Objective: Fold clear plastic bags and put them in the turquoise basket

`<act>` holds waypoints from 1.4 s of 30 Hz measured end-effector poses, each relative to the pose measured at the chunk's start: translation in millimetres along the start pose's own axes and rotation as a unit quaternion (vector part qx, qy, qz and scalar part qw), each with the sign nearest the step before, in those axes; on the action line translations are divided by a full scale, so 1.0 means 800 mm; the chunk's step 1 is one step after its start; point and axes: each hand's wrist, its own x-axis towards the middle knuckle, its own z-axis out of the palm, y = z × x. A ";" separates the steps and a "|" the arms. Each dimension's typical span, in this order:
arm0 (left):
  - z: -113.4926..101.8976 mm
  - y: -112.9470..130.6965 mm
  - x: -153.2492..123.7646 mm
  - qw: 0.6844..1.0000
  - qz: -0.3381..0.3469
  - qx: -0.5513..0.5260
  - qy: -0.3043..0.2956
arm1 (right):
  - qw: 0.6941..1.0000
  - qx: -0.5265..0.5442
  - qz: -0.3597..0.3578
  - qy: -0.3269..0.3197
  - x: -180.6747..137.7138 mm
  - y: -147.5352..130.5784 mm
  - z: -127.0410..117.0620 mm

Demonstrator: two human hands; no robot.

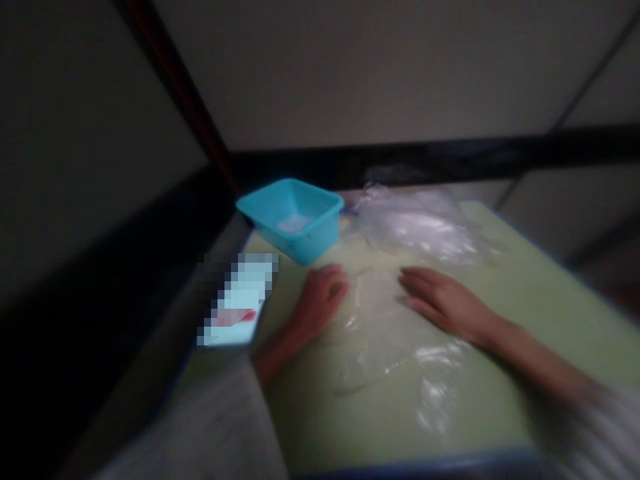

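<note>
A clear plastic bag (387, 347) lies flat on the pale green mat (525, 293). My left hand (320, 300) rests on the bag's left edge with its fingers curled down. My right hand (440, 297) lies flat on the bag's upper right part, fingers stretched toward the left. Both hands press on the bag; the picture is blurred, so I cannot tell whether either pinches it.
A turquoise plastic tub (293, 217) stands at the mat's far left corner. A heap of clear plastic bags (420, 227) lies behind my right hand. A blurred-out lit screen (239, 300) lies left of my left hand. Dark walls enclose the table.
</note>
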 end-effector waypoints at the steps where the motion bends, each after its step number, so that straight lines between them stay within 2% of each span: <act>1: 0.000 -0.001 0.000 1.000 -0.009 0.022 0.000 | 1.000 -0.002 -0.001 0.000 0.000 0.000 0.000; 5: -0.001 0.002 -0.001 0.996 -0.051 0.077 -0.016 | 1.000 -0.018 -0.002 -0.003 -0.001 0.001 0.000; 8: -0.001 0.004 -0.002 0.996 -0.043 0.069 -0.022 | 1.000 -0.026 -0.004 -0.010 -0.001 0.002 0.000; 11: 0.002 0.002 -0.001 0.999 -0.032 0.043 -0.001 | 0.999 -0.032 -0.004 -0.015 -0.001 0.002 0.000; 18: -0.004 0.008 -0.003 0.991 0.030 -0.113 0.068 | 0.999 -0.036 -0.004 -0.015 -0.001 0.001 0.000; 24: -0.013 0.027 -0.009 0.974 0.104 -0.193 0.049 | 0.999 -0.034 0.000 -0.016 0.000 0.000 0.000; 26: -0.011 0.027 -0.010 0.966 0.136 -0.217 0.037 | 0.999 -0.035 0.000 -0.015 0.000 0.001 0.001; 29: -0.006 0.023 -0.010 0.960 0.154 -0.227 0.054 | 0.999 -0.033 -0.002 -0.012 0.000 0.001 0.001; 32: -0.005 0.021 -0.011 0.973 0.142 -0.174 0.048 | 1.000 -0.012 -0.009 -0.005 0.003 0.000 0.000; 35: -0.007 0.027 -0.015 0.985 0.166 -0.050 -0.014 | 0.999 0.007 -0.043 -0.008 0.007 -0.005 0.000; 38: -0.008 0.036 -0.021 0.974 0.197 0.070 -0.083 | 0.997 0.007 -0.078 -0.022 0.012 -0.009 0.004; 42: -0.003 0.039 -0.029 0.957 0.200 0.159 -0.140 | 0.993 0.004 -0.104 -0.051 0.019 -0.010 0.011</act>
